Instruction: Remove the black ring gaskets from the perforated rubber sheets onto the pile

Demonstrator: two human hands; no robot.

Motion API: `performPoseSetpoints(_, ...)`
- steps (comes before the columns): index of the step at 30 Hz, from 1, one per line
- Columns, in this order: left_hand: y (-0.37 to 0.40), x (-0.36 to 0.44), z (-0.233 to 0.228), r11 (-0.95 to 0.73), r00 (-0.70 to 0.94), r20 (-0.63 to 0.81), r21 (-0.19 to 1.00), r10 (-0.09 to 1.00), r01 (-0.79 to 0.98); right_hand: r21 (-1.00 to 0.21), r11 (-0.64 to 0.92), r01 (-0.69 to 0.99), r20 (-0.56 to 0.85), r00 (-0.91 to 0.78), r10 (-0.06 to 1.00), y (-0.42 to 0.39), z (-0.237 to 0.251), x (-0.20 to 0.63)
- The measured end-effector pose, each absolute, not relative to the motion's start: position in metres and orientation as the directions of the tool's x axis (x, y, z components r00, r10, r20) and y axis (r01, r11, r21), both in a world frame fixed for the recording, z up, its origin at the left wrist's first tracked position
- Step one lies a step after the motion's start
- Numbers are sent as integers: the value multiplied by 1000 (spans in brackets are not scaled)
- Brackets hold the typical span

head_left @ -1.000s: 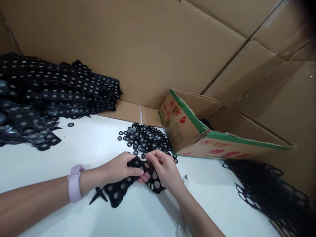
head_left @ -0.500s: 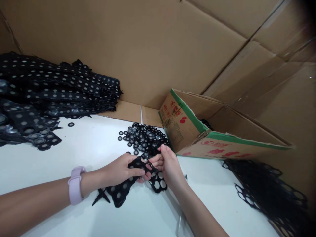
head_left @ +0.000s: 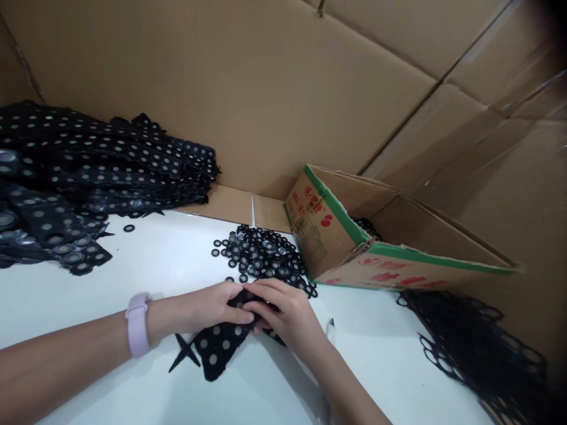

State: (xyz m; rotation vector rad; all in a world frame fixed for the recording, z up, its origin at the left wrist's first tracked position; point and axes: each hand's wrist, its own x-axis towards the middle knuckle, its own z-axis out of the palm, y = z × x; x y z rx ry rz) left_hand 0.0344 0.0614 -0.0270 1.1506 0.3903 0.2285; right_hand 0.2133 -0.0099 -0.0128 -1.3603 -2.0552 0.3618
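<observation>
Short of the bench's (head_left: 172, 265) back edge, my left fingers (head_left: 238, 316) clamp the dotted sheet (head_left: 220, 347); my right fingers (head_left: 268, 289) overlap it (grip hidden).

– Can you read anything on the cardboard box (head_left: 334, 248) at the right?
– Not the words. Its left side bears a red emblem (head_left: 308, 192), red characters (head_left: 316, 206) and a faint dark printed block (head_left: 312, 237).
– And its near side?
– Red characters (head_left: 396, 278) there too, all too blurred to make out.
</observation>
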Motion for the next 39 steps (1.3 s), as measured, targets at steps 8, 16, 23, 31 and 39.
performPoseSetpoints(8,58,37,-28,413,862,-225,910,454,20,-566,361,741,346,-184,920,-8,-14,221)
performPoseSetpoints(16,51,39,-22,375,866,-225,926,446,47,-726,78,683,213,116,970,-6,-16,208)
performPoseSetpoints(23,52,38,-23,418,857,-252,907,449,48,-858,-79,508,103,320,942,-1,-24,213)
performPoseSetpoints(31,61,39,-21,500,821,-285,866,495,-1,-731,224,645,261,-40,965,-9,-7,221)
performPoseSetpoints(39,59,38,-24,314,770,-215,949,600,20,-704,266,658,282,-85,956,-14,-8,214)
